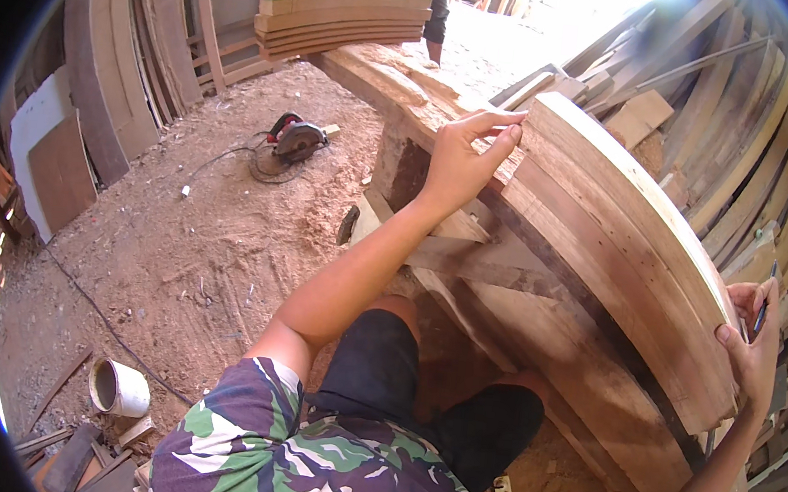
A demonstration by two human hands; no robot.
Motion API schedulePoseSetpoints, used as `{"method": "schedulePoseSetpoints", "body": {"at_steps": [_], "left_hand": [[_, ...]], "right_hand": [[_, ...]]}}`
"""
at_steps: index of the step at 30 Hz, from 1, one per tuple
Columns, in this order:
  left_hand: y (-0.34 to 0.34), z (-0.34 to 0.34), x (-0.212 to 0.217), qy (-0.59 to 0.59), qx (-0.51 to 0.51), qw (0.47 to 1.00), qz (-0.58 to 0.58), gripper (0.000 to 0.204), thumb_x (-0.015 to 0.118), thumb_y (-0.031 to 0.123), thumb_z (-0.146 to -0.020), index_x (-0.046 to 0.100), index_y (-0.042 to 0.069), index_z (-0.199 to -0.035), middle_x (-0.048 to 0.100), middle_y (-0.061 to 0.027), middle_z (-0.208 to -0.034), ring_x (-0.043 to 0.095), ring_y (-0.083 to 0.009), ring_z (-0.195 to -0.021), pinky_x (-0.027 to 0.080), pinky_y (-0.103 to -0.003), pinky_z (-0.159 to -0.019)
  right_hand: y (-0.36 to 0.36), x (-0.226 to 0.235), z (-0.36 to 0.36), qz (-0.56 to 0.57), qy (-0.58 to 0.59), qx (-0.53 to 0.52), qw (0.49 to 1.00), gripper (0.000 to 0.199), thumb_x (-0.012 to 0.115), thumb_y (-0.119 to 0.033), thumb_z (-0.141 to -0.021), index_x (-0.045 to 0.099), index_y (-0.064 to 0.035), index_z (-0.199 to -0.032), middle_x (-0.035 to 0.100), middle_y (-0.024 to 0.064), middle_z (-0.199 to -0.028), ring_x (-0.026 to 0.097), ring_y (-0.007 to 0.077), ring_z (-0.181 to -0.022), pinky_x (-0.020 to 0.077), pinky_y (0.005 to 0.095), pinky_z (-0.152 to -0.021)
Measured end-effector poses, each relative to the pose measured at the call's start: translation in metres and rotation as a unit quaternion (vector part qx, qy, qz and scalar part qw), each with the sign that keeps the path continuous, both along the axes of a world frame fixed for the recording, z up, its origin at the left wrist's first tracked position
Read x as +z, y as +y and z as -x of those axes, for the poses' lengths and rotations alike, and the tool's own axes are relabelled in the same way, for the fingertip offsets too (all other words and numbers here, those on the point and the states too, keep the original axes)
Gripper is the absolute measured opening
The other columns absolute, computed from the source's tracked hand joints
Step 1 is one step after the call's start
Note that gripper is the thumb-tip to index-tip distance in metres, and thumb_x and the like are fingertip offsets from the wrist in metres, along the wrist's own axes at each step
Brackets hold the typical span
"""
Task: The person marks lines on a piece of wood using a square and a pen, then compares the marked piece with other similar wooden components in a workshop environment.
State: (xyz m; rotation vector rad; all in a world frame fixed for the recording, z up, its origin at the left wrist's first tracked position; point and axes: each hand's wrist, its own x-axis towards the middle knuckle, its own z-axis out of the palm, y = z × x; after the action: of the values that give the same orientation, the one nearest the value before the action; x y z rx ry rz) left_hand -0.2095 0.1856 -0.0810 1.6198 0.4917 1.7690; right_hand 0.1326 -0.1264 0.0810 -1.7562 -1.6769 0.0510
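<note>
Sawdusty floor [228,217] beneath outstretched left arm [355,261], fingers [495,121] at curved boards [614,247], grip unclear; right fingers [737,351] around pencil [762,314]

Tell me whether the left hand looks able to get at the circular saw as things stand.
Probably not without bending or stepping: the circular saw lies on the floor, below the left hand by the boards, though nothing visible covers it.

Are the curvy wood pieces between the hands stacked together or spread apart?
Stacked together: the curved wood pieces show only thin seams between layers. The left hand and right hand are at opposite ends.
</note>
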Motion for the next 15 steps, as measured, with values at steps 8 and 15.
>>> {"method": "schedulePoseSetpoints", "body": {"at_steps": [8, 15], "left_hand": [[0.046, 0.01, 0.029, -0.01, -0.371, 0.927, 0.059, 0.073, 0.082, 0.031, -0.096, 0.049, 0.009, -0.157, 0.064, -0.0118, -0.131, 0.062, -0.0185, -0.12, 0.049, -0.035, -0.108], [0.054, 0.011, 0.028, 0.045, -0.404, 0.913, 0.029, 0.089, 0.088, 0.024, -0.09, 0.042, 0.011, -0.165, 0.058, -0.0041, -0.113, 0.063, -0.0142, -0.108, 0.053, -0.032, -0.102]], "right_hand": [[-0.052, 0.017, -0.028, -0.082, -0.106, -0.052, 0.99, 0.064, 0.086, -0.049, -0.086, 0.044, -0.0089, -0.113, 0.062, 0.0194, -0.137, 0.054, 0.031, -0.138, 0.0303, 0.0435, -0.125], [-0.119, -0.095, -0.109, -0.337, 0.127, -0.007, 0.933, 0.04, 0.073, -0.038, -0.103, 0.044, -0.0125, -0.114, 0.059, 0.0223, -0.149, 0.048, 0.0281, -0.149, 0.0285, 0.0484, -0.129]]}}
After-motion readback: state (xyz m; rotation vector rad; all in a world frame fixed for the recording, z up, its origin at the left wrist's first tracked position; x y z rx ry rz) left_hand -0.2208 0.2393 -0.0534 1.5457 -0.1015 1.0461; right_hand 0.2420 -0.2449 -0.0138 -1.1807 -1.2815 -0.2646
